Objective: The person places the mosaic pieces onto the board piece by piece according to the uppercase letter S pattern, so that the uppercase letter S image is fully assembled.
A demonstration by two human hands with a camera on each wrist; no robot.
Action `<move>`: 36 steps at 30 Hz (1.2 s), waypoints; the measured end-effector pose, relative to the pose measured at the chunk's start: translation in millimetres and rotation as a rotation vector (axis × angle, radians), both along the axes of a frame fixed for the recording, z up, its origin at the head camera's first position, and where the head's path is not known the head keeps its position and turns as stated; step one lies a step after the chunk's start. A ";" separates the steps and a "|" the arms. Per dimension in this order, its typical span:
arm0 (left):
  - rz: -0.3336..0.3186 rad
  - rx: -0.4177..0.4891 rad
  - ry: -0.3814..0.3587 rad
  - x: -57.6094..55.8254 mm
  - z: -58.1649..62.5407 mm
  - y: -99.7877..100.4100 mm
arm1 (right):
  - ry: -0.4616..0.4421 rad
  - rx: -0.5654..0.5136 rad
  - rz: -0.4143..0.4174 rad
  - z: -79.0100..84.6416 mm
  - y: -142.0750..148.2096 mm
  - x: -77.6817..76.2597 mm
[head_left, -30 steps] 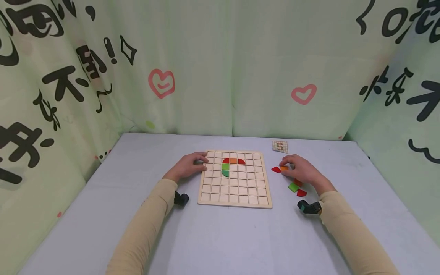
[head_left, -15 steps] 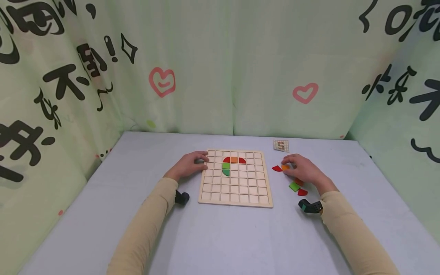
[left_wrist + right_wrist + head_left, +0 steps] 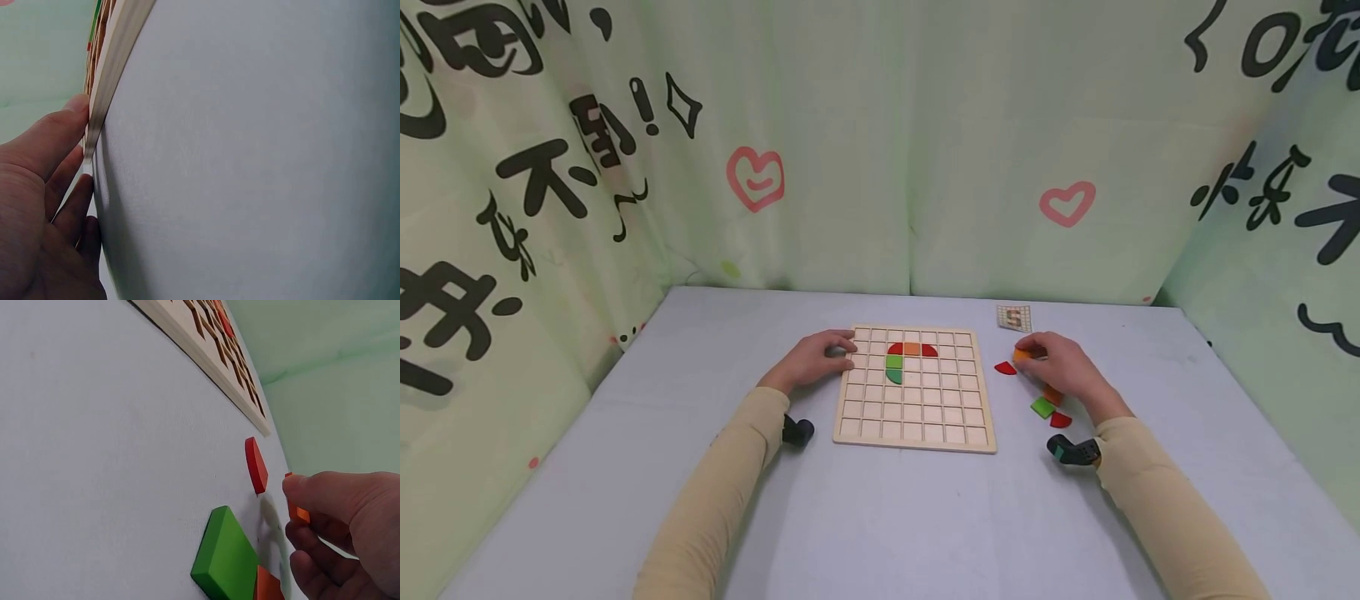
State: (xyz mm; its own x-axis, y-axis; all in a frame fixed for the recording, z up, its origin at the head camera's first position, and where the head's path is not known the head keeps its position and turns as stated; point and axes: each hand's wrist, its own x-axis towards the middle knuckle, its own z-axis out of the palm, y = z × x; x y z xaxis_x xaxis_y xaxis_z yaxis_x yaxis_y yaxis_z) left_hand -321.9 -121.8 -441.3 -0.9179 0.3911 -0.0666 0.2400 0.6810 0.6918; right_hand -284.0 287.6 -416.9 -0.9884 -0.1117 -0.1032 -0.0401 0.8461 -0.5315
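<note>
Head view, right of centre: my right hand (image 3: 1063, 367) is pinching an orange piece (image 3: 1020, 356), ideally lightly; my loose-fingered left hand (image 3: 809, 360) is seemingly steadying the board (image 3: 912, 415).

L arm (image 3: 715, 492) in from near left, R arm (image 3: 1180, 508) from near right, both angled fwd & inward; L hand (image 3: 811, 362) w/ thumb (image 3: 56, 134) & fingers (image 3: 72, 209) spread apart, pointing right; R hand (image 3: 1063, 367) reaching far & left, thumb (image 3: 319, 490) & fingertips pinching, other fingers curled below; hands well apart, approx level
</note>
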 end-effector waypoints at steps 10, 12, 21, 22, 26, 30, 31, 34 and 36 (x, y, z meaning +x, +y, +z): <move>-0.002 0.008 0.001 -0.3 -0.3 -1.3 | 0.044 -0.049 0.071 9.7 -18.5 2.2; -0.002 0.005 0.001 -0.1 -0.4 -1.5 | 0.049 -0.063 0.090 11.2 -23.5 3.1; 0.000 0.021 -0.003 1.3 -0.9 -0.6 | 0.137 -0.068 0.222 11.3 -51.8 7.0; -0.002 0.022 -0.004 1.4 -1.1 -0.6 | 0.139 -0.067 0.234 10.2 -54.6 7.0; -0.013 0.025 -0.005 2.2 -1.9 -1.2 | 0.110 -0.070 0.257 6.3 -66.8 7.1; -0.019 0.021 0.015 2.6 -0.9 -1.9 | 0.074 -0.078 0.274 4.8 -79.7 6.6; -0.021 0.020 0.022 2.8 -0.4 -2.0 | 0.067 -0.079 0.281 4.9 -82.9 6.8; -0.025 0.019 0.030 3.2 0.7 -2.1 | 0.060 -0.084 0.304 5.3 -91.8 7.0; -0.027 0.020 0.027 3.3 1.2 -1.8 | 0.060 -0.088 0.314 6.0 -97.1 7.1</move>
State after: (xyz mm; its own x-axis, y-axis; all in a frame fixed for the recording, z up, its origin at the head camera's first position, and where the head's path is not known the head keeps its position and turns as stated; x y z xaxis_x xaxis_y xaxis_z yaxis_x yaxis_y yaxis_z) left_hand -318.5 -123.6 -440.0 -0.9086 0.4164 -0.0342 0.2764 0.6604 0.6982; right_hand -276.9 190.4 -410.9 -0.9082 -0.4180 -0.0217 -0.3256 0.7380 -0.5910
